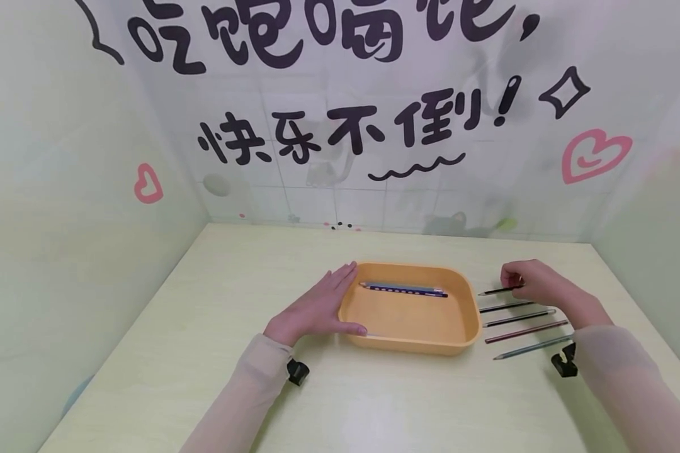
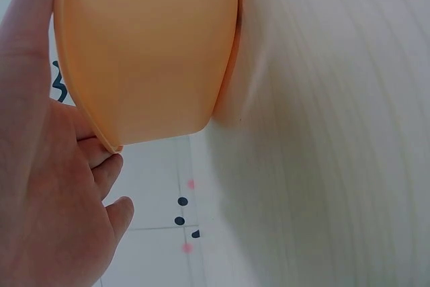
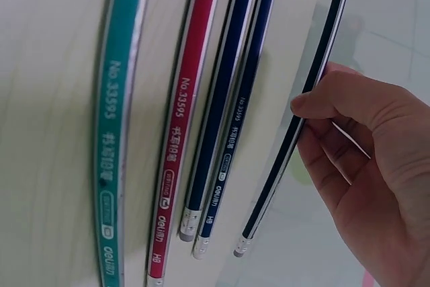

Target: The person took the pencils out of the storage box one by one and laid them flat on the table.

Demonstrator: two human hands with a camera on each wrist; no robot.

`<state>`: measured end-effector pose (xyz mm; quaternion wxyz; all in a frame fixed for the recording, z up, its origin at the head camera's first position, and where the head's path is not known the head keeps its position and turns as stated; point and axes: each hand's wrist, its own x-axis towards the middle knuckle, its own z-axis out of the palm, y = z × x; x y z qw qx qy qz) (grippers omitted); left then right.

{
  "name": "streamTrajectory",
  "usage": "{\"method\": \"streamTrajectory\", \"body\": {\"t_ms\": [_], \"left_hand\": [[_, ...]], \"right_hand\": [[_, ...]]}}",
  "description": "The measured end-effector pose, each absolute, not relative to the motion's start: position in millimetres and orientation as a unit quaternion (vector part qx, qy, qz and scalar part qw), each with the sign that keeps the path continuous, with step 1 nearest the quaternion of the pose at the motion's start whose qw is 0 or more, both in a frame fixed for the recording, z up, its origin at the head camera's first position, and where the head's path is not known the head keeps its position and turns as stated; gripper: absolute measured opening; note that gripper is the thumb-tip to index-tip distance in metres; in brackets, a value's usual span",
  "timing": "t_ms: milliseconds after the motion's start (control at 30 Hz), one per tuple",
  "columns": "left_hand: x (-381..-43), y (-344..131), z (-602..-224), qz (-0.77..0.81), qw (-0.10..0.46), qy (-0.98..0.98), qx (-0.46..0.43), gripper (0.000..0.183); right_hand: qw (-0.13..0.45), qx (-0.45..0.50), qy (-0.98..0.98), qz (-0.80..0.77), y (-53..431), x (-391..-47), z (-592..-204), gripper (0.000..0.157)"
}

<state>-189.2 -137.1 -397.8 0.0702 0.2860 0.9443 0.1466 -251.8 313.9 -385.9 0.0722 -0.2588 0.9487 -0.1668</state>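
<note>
The right hand (image 1: 535, 280) is pinching a dark pencil (image 3: 282, 156) near its middle, beyond four other pencils (image 3: 185, 109) on the worktop (image 1: 374, 402); presumably light, stiff and smooth, it is suiting that hold. The left hand (image 1: 320, 311), fingers outstretched, is resting along the tray (image 1: 410, 318).

Left hand (image 1: 320, 308) rests against left end of orange tray (image 1: 478, 314): fingers at far-left rim, thumb over near-left rim. Inside tray, toward far side, two pencils lie close together: light-blue pencil (image 1: 399, 286) farther, spotted dark-blue pencil (image 1: 430, 293) nearer. Right hand (image 1: 544, 289), right of tray, pinches black pencil (image 1: 495, 291), tip pointing left. Nearer than this hand, four pencils lie in a row on pale table (image 1: 419, 402). Order, far to near: two dark pencils (image 1: 519, 318), red pencil (image 1: 527, 331), grey-green pencil (image 1: 532, 347).
</note>
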Motion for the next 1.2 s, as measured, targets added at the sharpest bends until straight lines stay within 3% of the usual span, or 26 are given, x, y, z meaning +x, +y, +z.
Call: {"method": "streamTrajectory", "body": {"t_ms": [1200], "left_hand": [[-188.1,-136.6,-395.6,0.151,0.075,0.944,0.284,0.121]], "right_hand": [[0.131,-0.237,0.951,-0.149,303.2,-262.6,-400.0,0.024]]}}
